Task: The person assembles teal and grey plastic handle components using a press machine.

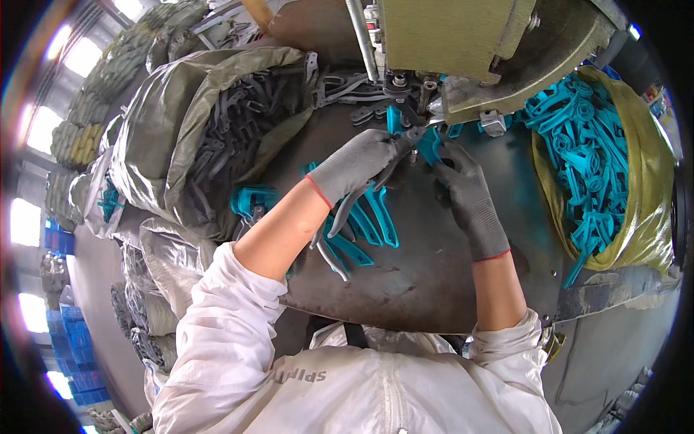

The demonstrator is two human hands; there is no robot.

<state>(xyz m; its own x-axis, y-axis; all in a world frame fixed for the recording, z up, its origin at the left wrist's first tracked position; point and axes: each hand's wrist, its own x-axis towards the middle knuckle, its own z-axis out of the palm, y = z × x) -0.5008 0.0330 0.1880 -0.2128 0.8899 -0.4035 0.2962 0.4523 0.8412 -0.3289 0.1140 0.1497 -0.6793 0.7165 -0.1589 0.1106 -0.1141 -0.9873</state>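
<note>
My left hand [358, 160], in a grey glove with a red cuff edge, is closed at the machine's tool head [399, 90]. Its fingertips pinch a dark grey metal handle piece [389, 168]. Just right of it, my right hand [466, 189], gloved alike, has its thumb and fingers on a teal plastic handle piece [429, 147] beneath the machine; the contact is partly hidden. Below my left hand, curved grey metal handles [348, 211] and several teal handles [383, 217] lie in a loose pile on the dark metal table [434, 278].
At the left, a big woven sack [155, 137] spills grey metal handles [231, 130]. On the right stands a yellow-green sack [643, 210] full of teal parts [582, 137]. The machine's heavy body [448, 36] overhangs the far side. Blue crates [72, 347] stand at the far left.
</note>
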